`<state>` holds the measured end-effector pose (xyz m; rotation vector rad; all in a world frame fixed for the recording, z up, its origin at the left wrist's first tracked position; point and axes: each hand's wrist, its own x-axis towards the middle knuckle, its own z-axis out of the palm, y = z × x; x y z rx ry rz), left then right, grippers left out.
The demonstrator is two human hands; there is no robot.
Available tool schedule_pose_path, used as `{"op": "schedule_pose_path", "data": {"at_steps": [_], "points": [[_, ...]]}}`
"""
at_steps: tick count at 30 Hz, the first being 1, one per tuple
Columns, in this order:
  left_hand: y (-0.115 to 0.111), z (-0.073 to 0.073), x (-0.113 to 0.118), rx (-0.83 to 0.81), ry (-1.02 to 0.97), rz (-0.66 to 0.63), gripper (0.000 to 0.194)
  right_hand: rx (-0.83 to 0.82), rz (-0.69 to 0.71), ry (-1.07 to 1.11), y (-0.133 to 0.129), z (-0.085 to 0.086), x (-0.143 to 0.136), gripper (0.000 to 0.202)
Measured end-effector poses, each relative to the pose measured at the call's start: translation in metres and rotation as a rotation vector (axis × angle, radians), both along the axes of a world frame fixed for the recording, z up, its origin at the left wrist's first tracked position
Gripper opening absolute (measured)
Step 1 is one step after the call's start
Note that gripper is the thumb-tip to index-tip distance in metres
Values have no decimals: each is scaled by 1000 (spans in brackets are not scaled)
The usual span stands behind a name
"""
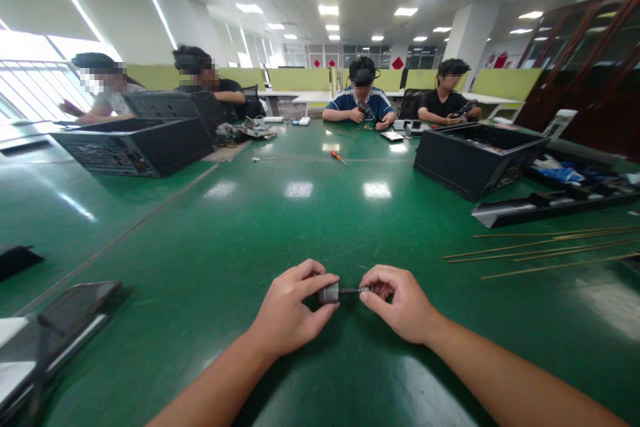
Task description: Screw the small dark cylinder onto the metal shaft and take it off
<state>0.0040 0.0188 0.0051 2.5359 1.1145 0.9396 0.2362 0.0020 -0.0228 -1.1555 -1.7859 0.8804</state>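
My left hand [299, 307] is closed around a short dark grey cylinder [329, 292] with a thin dark shaft [349, 291] pointing right. It may be a screwdriver handle or a small motor; I cannot tell which. At the shaft's far end, my right hand [397, 300] pinches a small metallic piece [365, 289] between thumb and fingers. Its exact kind is too small to make out. Both hands are low over the green tabletop [280, 233], near the middle of the view.
Thin brass-coloured rods [540, 250] lie to the right, by a long black metal part [550, 207]. Black computer cases [453, 163] [135, 147] stand on both sides. An orange screwdriver [338, 157] lies ahead. Several people sit at the far side. A flat dark device [75, 310] is at left.
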Motion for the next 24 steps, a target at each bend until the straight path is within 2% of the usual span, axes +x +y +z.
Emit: {"op": "schedule_pose_path", "data": {"at_steps": [24], "points": [[2, 2, -4, -12, 11, 20, 29, -16, -29, 12, 1, -1, 3, 11]]}}
